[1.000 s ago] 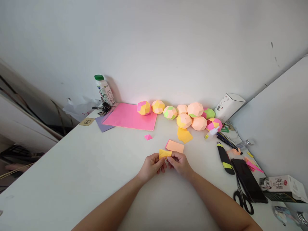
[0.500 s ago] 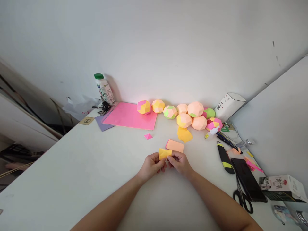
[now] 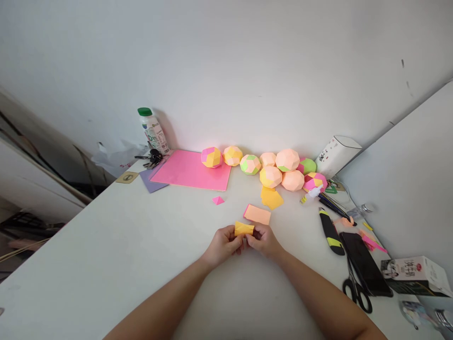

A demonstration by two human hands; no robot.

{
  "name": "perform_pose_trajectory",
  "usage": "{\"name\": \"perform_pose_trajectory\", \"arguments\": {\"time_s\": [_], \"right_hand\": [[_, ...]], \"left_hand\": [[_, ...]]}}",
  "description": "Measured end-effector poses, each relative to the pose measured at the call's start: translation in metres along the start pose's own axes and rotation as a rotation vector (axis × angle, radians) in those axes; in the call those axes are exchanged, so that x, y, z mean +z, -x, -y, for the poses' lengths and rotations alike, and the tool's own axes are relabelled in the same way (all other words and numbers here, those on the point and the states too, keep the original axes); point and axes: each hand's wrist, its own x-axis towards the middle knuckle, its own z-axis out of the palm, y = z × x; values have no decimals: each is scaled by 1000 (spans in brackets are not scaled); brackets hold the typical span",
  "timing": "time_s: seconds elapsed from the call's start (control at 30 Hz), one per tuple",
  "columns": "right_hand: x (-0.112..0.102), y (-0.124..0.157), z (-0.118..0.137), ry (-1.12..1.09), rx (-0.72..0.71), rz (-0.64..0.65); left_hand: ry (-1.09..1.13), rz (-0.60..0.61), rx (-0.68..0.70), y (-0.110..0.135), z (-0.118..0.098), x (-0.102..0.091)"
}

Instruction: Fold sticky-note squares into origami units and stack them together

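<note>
A small yellow piece of paper (image 3: 244,228), creased, is held up between both hands over the white table. My left hand (image 3: 224,243) pinches its left end and lower edge; my right hand (image 3: 264,240) grips the right end, thumb in front. Some fingertips are hidden behind the paper. Just beyond lies a small stack of peach paper (image 3: 257,214) with a pink edge showing. Yellow paper sheets (image 3: 272,198) rest farther back, and a folded pink paper piece (image 3: 218,200) lies to the left.
Several faceted paper balls (image 3: 271,177) line the wall, one on a pink sheet (image 3: 193,172). At right lie a utility knife (image 3: 331,232), scissors (image 3: 356,290), a phone (image 3: 366,264) and a milk box (image 3: 415,275). A bottle (image 3: 155,132) and keys (image 3: 153,158) are at back left.
The yellow paper has tilted and moved slightly right and down, showing a narrower face. My right thumb has shifted to its lower edge.
</note>
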Motion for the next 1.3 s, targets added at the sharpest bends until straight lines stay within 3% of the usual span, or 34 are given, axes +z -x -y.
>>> {"name": "perform_pose_trajectory", "arguments": {"time_s": [0.27, 0.53, 0.8, 1.3], "right_hand": [[-4, 0, -11, -70, 21, -32], [-6, -2, 0, -219, 5, -83], [0, 1, 0, -48, 2, 33], [-2, -1, -3, -124, 24, -17]], "left_hand": [[9, 19, 16, 0, 1, -3], [78, -21, 28, -3, 0, -5], [38, 22, 26, -2, 3, -2], [-3, 30, 35, -2, 3, -2]]}}
